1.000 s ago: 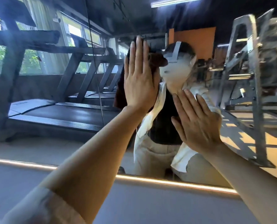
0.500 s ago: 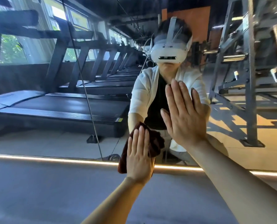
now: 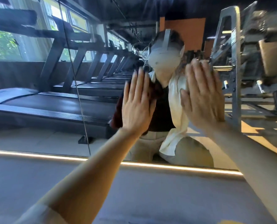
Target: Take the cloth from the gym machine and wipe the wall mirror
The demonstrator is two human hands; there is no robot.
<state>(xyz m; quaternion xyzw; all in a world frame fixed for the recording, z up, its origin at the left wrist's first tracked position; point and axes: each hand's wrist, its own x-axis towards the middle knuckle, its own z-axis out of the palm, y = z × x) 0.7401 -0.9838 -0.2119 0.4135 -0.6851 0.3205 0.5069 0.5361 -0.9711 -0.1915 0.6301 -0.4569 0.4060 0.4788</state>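
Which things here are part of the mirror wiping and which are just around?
Job: left hand, dark red cloth under it, wall mirror, right hand flat on the glass.
Around: reflected treadmills, metal rack, windows.

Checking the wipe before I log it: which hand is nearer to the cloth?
Left. The left hand lies flat on the dark red cloth, pressing it to the wall mirror. The right hand is flat on the glass to its right, apart from it.
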